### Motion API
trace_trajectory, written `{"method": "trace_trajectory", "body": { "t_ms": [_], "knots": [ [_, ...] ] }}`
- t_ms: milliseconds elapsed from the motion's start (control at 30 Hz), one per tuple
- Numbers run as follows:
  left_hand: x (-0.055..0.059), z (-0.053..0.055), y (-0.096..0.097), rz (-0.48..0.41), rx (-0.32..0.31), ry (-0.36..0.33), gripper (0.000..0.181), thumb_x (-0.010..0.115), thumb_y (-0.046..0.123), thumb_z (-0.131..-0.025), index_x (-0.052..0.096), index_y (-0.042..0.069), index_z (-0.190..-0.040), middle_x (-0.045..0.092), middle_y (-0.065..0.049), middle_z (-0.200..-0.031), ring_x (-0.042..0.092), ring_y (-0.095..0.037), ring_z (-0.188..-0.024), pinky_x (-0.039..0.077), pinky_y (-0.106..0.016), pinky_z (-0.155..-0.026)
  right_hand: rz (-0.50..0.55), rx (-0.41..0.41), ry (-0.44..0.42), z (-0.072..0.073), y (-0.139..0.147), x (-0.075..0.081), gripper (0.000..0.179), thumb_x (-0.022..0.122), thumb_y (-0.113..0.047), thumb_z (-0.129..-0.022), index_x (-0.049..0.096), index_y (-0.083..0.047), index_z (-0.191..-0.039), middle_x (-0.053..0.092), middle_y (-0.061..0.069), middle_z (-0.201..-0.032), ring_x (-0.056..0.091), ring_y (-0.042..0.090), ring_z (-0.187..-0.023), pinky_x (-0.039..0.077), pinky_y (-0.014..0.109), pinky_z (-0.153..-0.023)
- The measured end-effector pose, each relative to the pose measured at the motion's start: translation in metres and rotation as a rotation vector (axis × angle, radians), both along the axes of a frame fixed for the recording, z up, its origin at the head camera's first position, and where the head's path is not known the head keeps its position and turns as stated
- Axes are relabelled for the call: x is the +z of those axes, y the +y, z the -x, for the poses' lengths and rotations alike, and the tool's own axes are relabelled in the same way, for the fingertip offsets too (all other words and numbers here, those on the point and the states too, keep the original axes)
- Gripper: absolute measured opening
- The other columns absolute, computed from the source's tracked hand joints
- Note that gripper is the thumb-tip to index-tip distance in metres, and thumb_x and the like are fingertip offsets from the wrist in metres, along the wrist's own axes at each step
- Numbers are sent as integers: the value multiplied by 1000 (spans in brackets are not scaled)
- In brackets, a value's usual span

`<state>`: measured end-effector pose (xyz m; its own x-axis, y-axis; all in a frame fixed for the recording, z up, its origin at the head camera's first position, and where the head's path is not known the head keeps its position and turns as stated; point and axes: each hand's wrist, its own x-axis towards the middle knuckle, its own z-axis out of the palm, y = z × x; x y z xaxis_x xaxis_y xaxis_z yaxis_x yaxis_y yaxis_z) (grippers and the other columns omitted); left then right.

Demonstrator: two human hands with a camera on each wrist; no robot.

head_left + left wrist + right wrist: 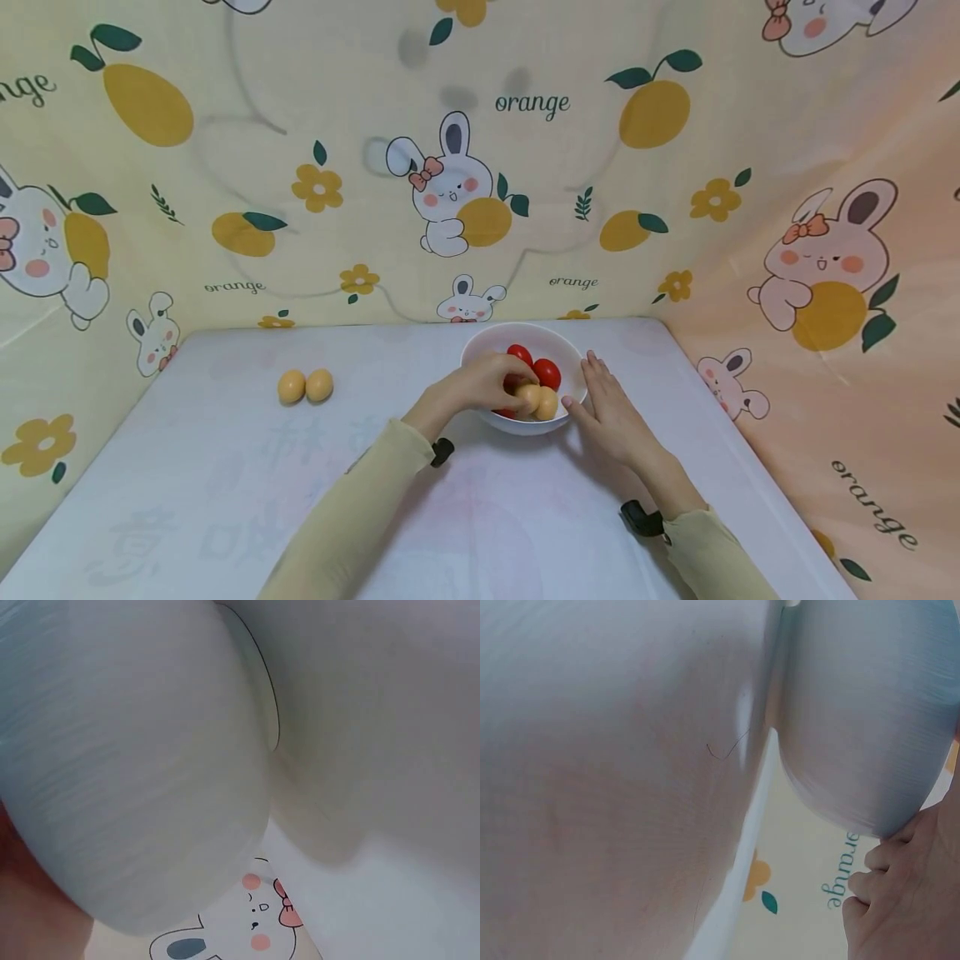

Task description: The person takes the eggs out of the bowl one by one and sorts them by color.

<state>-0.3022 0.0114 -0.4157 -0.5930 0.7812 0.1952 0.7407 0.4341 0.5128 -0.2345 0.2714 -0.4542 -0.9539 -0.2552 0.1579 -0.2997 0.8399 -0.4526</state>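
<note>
A white bowl [525, 427] stands toward the back of the table, holding several round, smooth red things [547, 373] like small tomatoes and two light brown eggs [547, 404]. My left hand [487, 382] reaches over its left rim, with curled fingers and thumb about the left egg [529, 397]. On the other side, my right hand [611, 412] rests against the bowl's wall with its fingers extended. The bowl's outer wall [142, 765] fills much of the left wrist view. Knuckles of the right hand [907, 892] touch the bowl [862, 712] in the right wrist view.
Two more brown eggs [305, 387] lie side by side on the left part of the white-covered table [225, 467]. A printed cloth [337, 108] with rabbits and oranges hangs behind the table and along its sides.
</note>
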Motion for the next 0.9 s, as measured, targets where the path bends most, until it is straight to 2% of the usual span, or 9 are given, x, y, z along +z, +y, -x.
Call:
{"method": "trace_trajectory", "body": {
  "t_ms": [100,267,433,567,667,833,900],
  "knots": [
    [1,-1,-3,-30,4,10,29,82,17,-90,77,10,-118,74,3,-103,62,-14,-93,54,-25,-87,-3,-4,1,0,0,1,87,48,-55,-106,14,-1,-165,5,16,-174,6,40,-159,14,62,-125],
    [3,-4,-10,-88,35,-21,34,84,19,-90,76,9,-121,74,-2,-118,63,-18,-109,55,-32,-99,-1,-3,2,0,0,1,88,47,-56,-106,13,0,-165,5,17,-174,6,41,-159,13,62,-125],
    [7,-7,-19,-160,83,-48,36,85,18,-89,75,8,-123,72,-5,-127,63,-19,-120,52,-30,-105,1,0,0,0,0,0,86,50,-51,-107,13,0,-165,5,17,-174,6,41,-159,13,61,-125],
    [12,-8,-28,-214,110,-55,39,85,15,-88,75,7,-124,70,-7,-132,61,-23,-128,51,-39,-107,3,-6,-2,0,-1,0,86,51,-51,-106,14,-1,-165,5,16,-174,7,41,-159,14,62,-125],
    [15,-9,-36,-250,107,-29,40,86,13,-87,74,6,-125,71,-8,-130,62,-25,-127,52,-42,-106,4,-10,-4,0,-1,1,86,51,-52,-106,14,-1,-165,5,16,-174,7,41,-159,15,62,-124],
    [18,-7,-50,-300,115,19,41,88,13,-85,74,7,-123,72,-3,-124,66,-17,-115,51,-35,-107,3,2,9,0,-1,0,87,51,-52,-106,15,1,-165,6,17,-174,8,42,-159,15,62,-125],
    [18,-7,-56,-317,131,17,41,88,14,-85,74,8,-123,72,-1,-122,67,-16,-111,52,-38,-106,5,7,14,0,-1,0,87,50,-53,-106,15,2,-164,6,18,-173,8,42,-159,14,61,-125]
  ]
}}
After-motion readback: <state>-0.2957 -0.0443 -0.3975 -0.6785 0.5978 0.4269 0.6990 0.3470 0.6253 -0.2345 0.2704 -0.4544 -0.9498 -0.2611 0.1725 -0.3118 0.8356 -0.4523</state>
